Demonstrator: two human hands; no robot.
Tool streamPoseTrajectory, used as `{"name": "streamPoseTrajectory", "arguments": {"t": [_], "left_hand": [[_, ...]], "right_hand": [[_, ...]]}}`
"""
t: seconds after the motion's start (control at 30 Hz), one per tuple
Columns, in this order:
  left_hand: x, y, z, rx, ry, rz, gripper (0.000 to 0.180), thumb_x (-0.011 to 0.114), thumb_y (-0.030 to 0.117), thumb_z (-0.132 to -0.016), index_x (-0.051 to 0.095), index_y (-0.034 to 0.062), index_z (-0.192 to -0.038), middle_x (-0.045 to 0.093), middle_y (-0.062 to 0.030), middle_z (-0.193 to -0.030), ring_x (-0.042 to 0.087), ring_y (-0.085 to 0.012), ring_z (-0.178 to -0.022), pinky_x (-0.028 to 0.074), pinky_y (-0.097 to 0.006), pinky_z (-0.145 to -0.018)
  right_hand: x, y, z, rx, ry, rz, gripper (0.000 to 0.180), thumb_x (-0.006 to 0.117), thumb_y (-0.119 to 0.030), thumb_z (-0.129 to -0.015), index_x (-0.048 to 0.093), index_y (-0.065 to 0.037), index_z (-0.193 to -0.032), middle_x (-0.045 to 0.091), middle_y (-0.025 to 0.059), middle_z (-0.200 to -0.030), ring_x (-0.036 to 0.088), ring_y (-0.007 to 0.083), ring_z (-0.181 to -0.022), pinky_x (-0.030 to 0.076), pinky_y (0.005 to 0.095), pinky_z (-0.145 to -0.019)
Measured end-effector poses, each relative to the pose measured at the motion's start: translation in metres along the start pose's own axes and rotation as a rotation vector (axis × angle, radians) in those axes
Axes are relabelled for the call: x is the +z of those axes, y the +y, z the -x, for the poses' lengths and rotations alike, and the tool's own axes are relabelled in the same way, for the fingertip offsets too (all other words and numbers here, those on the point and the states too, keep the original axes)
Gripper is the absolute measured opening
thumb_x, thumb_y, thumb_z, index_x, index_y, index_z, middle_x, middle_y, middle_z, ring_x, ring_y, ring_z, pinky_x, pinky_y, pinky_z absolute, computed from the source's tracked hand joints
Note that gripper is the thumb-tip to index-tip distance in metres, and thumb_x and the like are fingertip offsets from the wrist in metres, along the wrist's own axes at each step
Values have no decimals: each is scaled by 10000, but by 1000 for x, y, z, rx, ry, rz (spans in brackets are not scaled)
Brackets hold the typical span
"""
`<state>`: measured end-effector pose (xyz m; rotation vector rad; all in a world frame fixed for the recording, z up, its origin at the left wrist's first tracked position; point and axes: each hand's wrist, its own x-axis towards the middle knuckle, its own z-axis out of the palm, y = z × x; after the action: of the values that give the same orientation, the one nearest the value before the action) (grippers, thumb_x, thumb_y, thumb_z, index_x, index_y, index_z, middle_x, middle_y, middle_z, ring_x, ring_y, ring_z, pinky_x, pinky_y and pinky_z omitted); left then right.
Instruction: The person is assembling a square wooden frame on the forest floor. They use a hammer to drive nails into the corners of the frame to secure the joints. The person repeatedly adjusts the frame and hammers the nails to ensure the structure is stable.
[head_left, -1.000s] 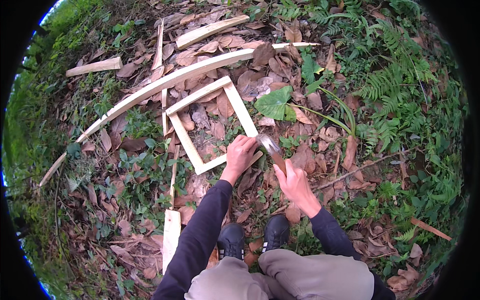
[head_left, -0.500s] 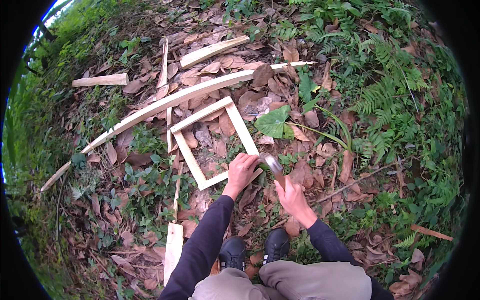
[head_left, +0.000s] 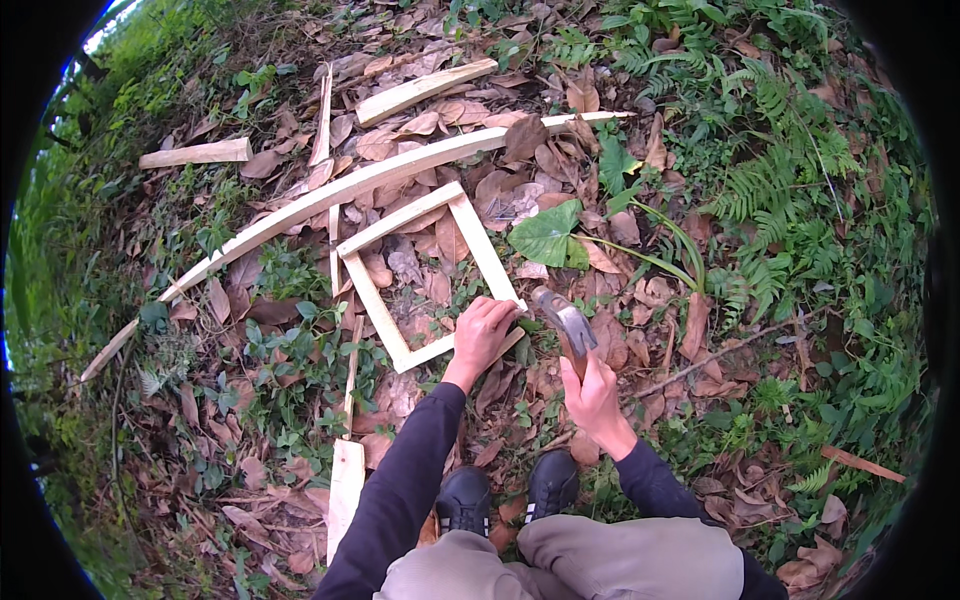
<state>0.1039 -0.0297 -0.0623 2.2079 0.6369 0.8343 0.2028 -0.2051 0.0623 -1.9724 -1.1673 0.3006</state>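
A square frame of pale wooden strips (head_left: 376,308) lies on the leaf-covered ground in front of me. At its near right corner my left hand (head_left: 482,340) rests with the fingers pinched together. Whatever is between the fingertips is too small or hidden to make out. My right hand (head_left: 598,402) grips a claw hammer (head_left: 566,322) by its brown handle. The metal head is raised just right of that corner, apart from the wood and from my left fingers. A short strip end (head_left: 508,345) sticks out beneath my left hand.
A long curved wooden strip (head_left: 370,178) arcs beyond the frame. Loose wood pieces lie around: a block (head_left: 425,90), another (head_left: 197,154) at far left, and a flat board (head_left: 345,490) beside my left arm. Ferns (head_left: 760,190) and a broad-leaved plant (head_left: 548,238) grow to the right.
The hammer head has moved right, away from my left fingertips and the frame's corner. My left hand stays at the corner in its pinch.
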Motion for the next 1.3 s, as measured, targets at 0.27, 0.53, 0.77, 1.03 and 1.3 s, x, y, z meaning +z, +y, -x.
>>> {"name": "streamPoseTrajectory", "arguments": {"t": [0.27, 0.53, 0.77, 1.03, 1.3], "left_hand": [[3, -3, -4, 40, 21, -24, 152, 771, 135, -844, 739, 65, -975, 728, -53, -878, 662, -234, -815, 559, -363, -716], [6, -5, 2, 22, 25, 22, 162, 778, 121, -827, 730, 63, -970, 714, -61, -861, 662, -240, -827, 559, -366, -728], [1, -6, 3, -1, -14, 19, 176, 785, 118, -820, 729, 60, -976, 710, -71, -887, 645, -252, -849, 550, -377, -751], [-31, 13, -7, 50, -27, -187, 332, 805, 269, -817, 726, 101, -1092, 668, -86, -1053, 611, -273, -873, 500, -424, -799], [-14, -18, 5, -411, -303, -302, 318, 504, 318, -1045, 641, 50, -943, 647, -139, -921, 659, -355, -860, 535, -484, -771]], "right_hand": [[-7, 2, -7, 68, -68, -56, 316, 624, -195, -1013, 541, 106, -1059, 627, 277, -658, 671, 444, -618, 498, 491, -515], [-4, 23, 25, 198, -352, 148, 298, 613, -206, -1018, 552, 82, -1058, 621, 281, -648, 677, 442, -619, 513, 484, -520], [-7, 15, 5, 185, -199, 23, 274, 622, -193, -1012, 581, 77, -1034, 611, 246, -655, 665, 423, -616, 477, 458, -515], [-6, 8, 14, 202, -98, -19, 286, 612, -227, -1024, 592, 58, -1021, 620, 245, -667, 676, 385, -616, 470, 441, -539], [0, 3, 10, 301, -146, -45, 297, 606, -251, -1030, 588, 45, -1010, 619, 253, -671, 670, 433, -660, 469, 463, -546]]}}
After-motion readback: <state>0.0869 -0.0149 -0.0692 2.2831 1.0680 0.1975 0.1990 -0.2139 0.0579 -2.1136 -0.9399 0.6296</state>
